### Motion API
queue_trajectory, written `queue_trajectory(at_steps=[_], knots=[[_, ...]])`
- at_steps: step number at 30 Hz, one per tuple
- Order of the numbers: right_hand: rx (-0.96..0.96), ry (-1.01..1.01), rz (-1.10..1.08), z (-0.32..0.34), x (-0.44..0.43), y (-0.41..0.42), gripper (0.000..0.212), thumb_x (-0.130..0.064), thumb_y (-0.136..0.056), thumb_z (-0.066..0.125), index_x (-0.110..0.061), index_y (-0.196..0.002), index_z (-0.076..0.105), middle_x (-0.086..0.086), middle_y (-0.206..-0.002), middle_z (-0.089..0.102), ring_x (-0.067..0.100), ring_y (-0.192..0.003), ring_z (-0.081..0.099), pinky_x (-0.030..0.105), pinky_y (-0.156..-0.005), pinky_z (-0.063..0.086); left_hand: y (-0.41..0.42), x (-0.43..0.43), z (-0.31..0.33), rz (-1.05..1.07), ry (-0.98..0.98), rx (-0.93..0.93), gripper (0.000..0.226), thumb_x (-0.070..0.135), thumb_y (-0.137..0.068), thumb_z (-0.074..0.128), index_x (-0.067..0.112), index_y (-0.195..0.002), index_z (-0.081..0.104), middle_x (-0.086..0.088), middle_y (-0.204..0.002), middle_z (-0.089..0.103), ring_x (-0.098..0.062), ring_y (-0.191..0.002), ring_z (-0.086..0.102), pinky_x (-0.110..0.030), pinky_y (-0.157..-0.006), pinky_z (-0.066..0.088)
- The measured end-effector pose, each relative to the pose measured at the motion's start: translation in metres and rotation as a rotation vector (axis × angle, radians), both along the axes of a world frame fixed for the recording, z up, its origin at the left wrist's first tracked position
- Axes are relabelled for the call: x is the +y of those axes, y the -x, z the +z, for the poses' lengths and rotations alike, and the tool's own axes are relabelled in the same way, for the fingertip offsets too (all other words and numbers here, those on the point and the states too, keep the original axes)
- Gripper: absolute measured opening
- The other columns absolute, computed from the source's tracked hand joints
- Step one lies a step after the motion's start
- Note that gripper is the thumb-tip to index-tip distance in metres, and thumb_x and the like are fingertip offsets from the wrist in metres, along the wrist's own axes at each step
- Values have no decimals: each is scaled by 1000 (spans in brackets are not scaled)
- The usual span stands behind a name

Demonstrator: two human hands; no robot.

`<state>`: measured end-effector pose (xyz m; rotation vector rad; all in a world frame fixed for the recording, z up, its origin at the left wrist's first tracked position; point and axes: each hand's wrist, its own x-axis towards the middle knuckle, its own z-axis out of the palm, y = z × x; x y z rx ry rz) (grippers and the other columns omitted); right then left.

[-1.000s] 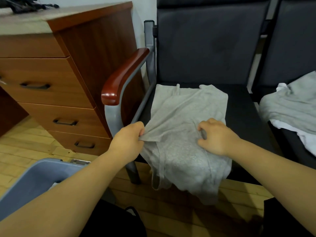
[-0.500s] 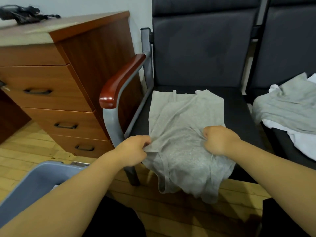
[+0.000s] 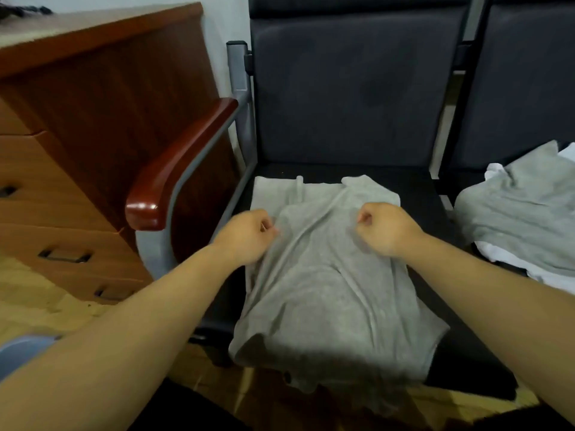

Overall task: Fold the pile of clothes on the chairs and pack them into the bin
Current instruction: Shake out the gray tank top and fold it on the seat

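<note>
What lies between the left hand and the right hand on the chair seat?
In the head view, only the grey garment lies between the left hand and the right hand. Both pinch its fabric over the chair seat.

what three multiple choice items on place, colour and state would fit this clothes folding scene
1. Where does the grey garment lie? A on a bed B on the chair seat C on a hanger
2. What colour is the armrest? A blue B white C red-brown
3. What are the left hand and right hand doing? A gripping the garment B lying flat C hanging idle
Answers: 1 B, it spreads over the dark seat; 2 C, glossy red-brown wood; 3 A, curled fingers bunch the fabric.
</note>
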<state>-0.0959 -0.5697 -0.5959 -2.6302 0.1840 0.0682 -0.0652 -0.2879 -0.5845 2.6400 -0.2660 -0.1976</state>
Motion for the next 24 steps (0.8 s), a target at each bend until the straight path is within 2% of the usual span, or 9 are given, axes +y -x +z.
queue_trajectory(at_steps=[2, 7, 9, 11, 14, 17, 20, 22, 24], knots=[[-31, 48, -21, 0, -23, -44, 18, -27, -98, 55, -23, -114, 64, 0, -122, 57, 20, -103, 59, 36, -89, 51, -51, -14, 0, 38, -57, -62, 9, 30, -100, 58, 26, -104, 64, 3, -104, 66, -13, -89, 60, -32, -78, 51], [46, 85, 92, -1, -51, -128, 50, -27, -93, 64, -28, -141, 52, -4, -140, 43, 21, -120, 53, 38, -100, 49, -156, -39, -9, -56, -148, -92, 40, 27, -97, 64, 26, -136, 54, 0, -133, 51, -21, -116, 56, -32, -96, 47], [129, 165, 177, -2, -55, -150, 34, -27, -90, 65, -31, -123, 61, -8, -128, 51, 18, -110, 55, 38, -94, 53, -185, -47, -16, -112, -214, -19, 38, 31, -97, 67, 24, -132, 57, 1, -130, 53, -19, -112, 58, -32, -93, 48], [143, 235, 173, 3, -56, -152, 8, -23, -87, 63, -27, -94, 66, -6, -107, 61, 18, -93, 60, 35, -79, 56, -193, -42, -15, -136, -293, 9, 16, 33, -97, 66, 22, -109, 64, 0, -113, 61, -15, -92, 59, -32, -79, 48], [62, 156, 5, 16, -81, -155, 4, -22, -86, 68, -21, -83, 66, 0, -91, 66, 20, -84, 62, 34, -67, 53, -209, -36, -5, -113, -318, -15, 11, 27, -98, 64, 20, -89, 62, -5, -98, 66, -18, -81, 57, -33, -71, 46], [-2, -141, -253, 27, -108, -149, 10, -18, -85, 76, -10, -88, 72, 5, -86, 70, 21, -77, 63, 37, -68, 56, -210, -29, 11, 81, 25, 1, 13, 21, -98, 66, 13, -89, 63, -7, -85, 64, -19, -71, 59, -29, -57, 44], [36, -497, -437, 40, -120, -140, 8, -8, -86, 74, -8, -93, 70, 9, -75, 62, 15, -59, 53, 26, -42, 42, -206, -28, 29, 213, 367, 155, 18, 16, -101, 62, 15, -85, 56, -9, -73, 54, -16, -57, 56, -22, -43, 31], [29, -540, -432, 48, -124, -134, 7, -7, -88, 74, -10, -89, 68, 8, -73, 61, 11, -53, 50, 20, -38, 37, -203, -29, 41, 210, 411, 159, 21, 15, -101, 62, 17, -83, 54, -8, -69, 52, -12, -51, 54, -21, -41, 30], [-5, -457, -373, 52, -127, -130, 6, -11, -89, 76, -12, -88, 70, 7, -73, 65, 12, -57, 55, 22, -45, 46, -201, -30, 51, 189, 350, 73, 19, 14, -97, 68, 15, -83, 56, -9, -68, 57, -13, -52, 55, -22, -41, 34]])
